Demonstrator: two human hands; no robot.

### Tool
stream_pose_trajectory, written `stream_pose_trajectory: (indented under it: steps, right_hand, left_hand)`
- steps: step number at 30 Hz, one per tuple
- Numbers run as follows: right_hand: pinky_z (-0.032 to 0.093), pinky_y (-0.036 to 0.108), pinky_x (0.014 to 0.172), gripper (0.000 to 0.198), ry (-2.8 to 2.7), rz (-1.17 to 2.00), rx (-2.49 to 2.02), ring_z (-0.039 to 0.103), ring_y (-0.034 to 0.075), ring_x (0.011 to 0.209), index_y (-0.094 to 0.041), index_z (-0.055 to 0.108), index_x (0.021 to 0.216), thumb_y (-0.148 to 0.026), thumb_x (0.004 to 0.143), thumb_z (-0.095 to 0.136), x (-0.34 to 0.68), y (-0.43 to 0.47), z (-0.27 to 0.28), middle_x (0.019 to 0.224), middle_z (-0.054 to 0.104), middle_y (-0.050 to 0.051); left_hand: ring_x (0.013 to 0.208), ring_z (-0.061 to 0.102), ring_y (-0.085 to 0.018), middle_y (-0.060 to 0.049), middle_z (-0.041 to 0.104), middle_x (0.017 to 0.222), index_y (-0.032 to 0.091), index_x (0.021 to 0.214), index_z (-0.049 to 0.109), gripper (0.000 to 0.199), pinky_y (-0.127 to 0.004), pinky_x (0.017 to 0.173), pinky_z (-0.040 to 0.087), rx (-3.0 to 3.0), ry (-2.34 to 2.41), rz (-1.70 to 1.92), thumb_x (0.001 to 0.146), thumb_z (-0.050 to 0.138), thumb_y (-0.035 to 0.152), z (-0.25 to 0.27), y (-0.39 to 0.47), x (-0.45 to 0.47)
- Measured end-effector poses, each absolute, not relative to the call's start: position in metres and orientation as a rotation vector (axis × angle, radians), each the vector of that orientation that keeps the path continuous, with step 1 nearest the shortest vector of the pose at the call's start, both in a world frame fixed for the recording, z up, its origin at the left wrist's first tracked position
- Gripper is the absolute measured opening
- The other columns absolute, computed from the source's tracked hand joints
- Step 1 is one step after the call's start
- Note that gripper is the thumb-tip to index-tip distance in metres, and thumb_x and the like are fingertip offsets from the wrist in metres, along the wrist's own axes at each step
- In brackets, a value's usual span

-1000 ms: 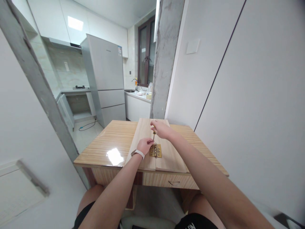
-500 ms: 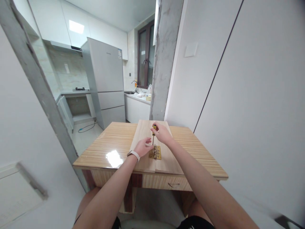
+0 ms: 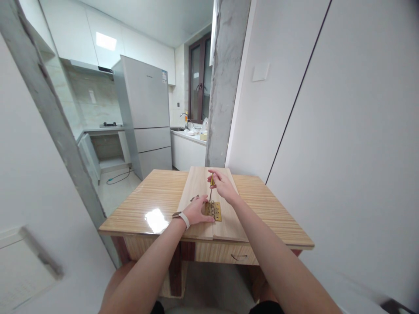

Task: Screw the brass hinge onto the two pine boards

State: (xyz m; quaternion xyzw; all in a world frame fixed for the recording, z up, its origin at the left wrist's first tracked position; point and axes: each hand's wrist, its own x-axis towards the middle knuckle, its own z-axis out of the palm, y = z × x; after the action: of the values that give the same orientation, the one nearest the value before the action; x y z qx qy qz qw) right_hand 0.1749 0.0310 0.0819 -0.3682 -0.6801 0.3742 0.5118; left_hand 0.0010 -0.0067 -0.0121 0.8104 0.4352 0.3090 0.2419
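Note:
My right hand (image 3: 224, 185) is closed around the yellow-and-black handle of a screwdriver (image 3: 212, 179). The shaft points down, its tip at the upper left part of a brass hinge (image 3: 217, 212). That hinge lies unfolded across the seam between two pale wooden boards (image 3: 231, 229). Thumb and fingers spread, my left hand (image 3: 196, 212) rests over the left edge of the hinge and hides part of that leaf. Small dark pieces (image 3: 194, 198), too small to name, lie on the left board just beyond my left fingers.
The boards lie on a striped wooden desk (image 3: 137, 205) with a drawer (image 3: 229, 253) in front. A white wall panel (image 3: 327, 152) stands close on the right. Beyond the desk are a grey fridge (image 3: 144, 100) and a sink counter (image 3: 188, 148).
My left hand has moved down and closer, with its thumb now near the lower part of the hinge. The small dark pieces have come into view. My right hand's fingers have shifted on the screwdriver.

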Motion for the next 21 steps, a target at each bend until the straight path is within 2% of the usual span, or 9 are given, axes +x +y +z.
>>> stream_pose_trajectory:
  steps: [7,11,17,21]
  right_hand:
    - [0.059,0.029,0.067,0.037,-1.617,0.892,-0.887,0.064,0.017,0.088,-0.022,0.06,0.118,-0.049,0.093,0.052,0.175,0.028,0.081,0.094,0.067,0.006]
    - [0.058,0.029,0.067,0.036,-1.629,0.865,-0.89,0.064,0.017,0.087,-0.023,0.059,0.115,-0.05,0.093,0.051,0.174,0.027,0.08,0.093,0.067,0.005]
    - [0.058,0.028,0.066,0.035,-1.641,0.836,-0.927,0.063,0.017,0.086,-0.024,0.059,0.115,-0.05,0.094,0.048,0.175,0.027,0.08,0.093,0.066,0.004]
    - [0.059,0.028,0.066,0.036,-1.652,0.825,-0.945,0.064,0.017,0.087,-0.023,0.059,0.116,-0.05,0.095,0.047,0.174,0.028,0.079,0.094,0.066,0.005]
  left_hand:
    - [0.128,0.053,-0.035,-0.016,0.063,0.133,0.02,0.141,0.051,0.104,-0.045,0.109,0.041,2.255,1.207,0.842,0.055,0.087,0.064,-0.008,-0.012,0.002]
    - [0.134,0.049,-0.039,-0.019,0.056,0.142,0.019,0.147,0.045,0.122,-0.049,0.114,0.036,2.305,1.167,0.757,0.044,0.09,0.066,-0.005,-0.013,0.0]
    - [0.151,0.024,-0.044,-0.026,0.029,0.16,0.013,0.157,0.025,0.149,-0.053,0.124,0.022,2.409,1.078,0.605,0.036,0.089,0.07,-0.011,-0.021,-0.002]
    - [0.152,0.019,-0.044,-0.026,0.029,0.16,0.01,0.158,0.022,0.152,-0.055,0.125,0.018,2.491,1.026,0.642,0.035,0.089,0.069,-0.016,-0.031,0.001]
